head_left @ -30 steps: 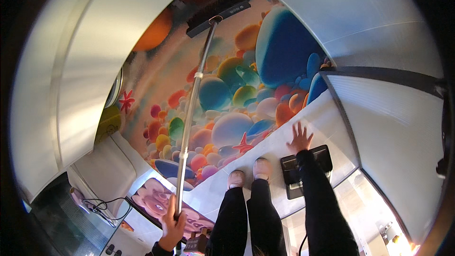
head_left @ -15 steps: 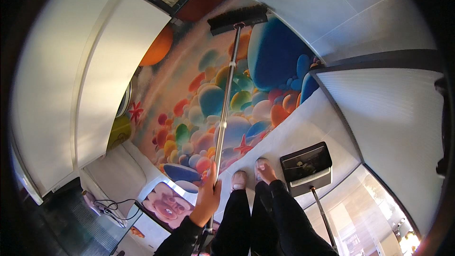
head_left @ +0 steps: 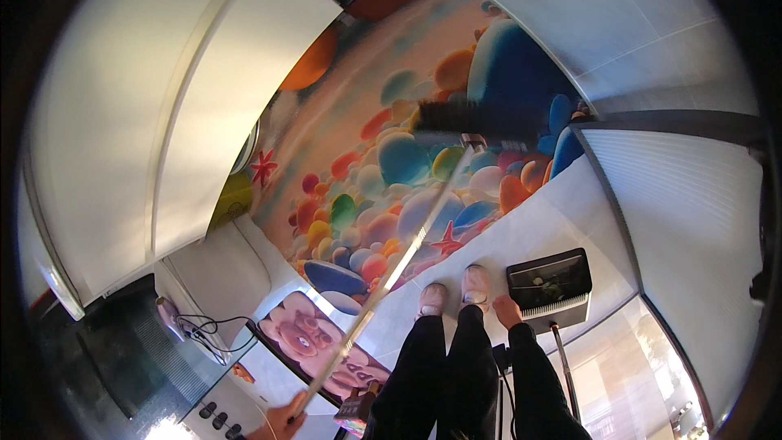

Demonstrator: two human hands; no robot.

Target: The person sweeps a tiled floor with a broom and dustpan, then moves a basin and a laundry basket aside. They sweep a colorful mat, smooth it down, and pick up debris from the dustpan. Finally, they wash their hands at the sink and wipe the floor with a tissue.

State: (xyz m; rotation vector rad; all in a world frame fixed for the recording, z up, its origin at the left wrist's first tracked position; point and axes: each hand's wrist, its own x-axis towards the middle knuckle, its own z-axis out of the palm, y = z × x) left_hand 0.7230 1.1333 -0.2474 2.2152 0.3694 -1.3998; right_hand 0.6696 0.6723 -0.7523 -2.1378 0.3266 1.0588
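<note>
Sliding nearer — broom (head_left: 397,267) (blurred)

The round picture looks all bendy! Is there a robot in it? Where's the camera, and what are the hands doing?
No robot here, just a person with two bare hands. The camera sits on their head and looks down, so you see their own pink shoes. Its fisheye lens bends straight edges.

The left hand holds the pole of a long broom. Its dark bristly head is blurry, out over a colourful mat. Those pebbles look printed on it.

The right hand is beside a black dustpan; I can't tell whether they touch.
</note>
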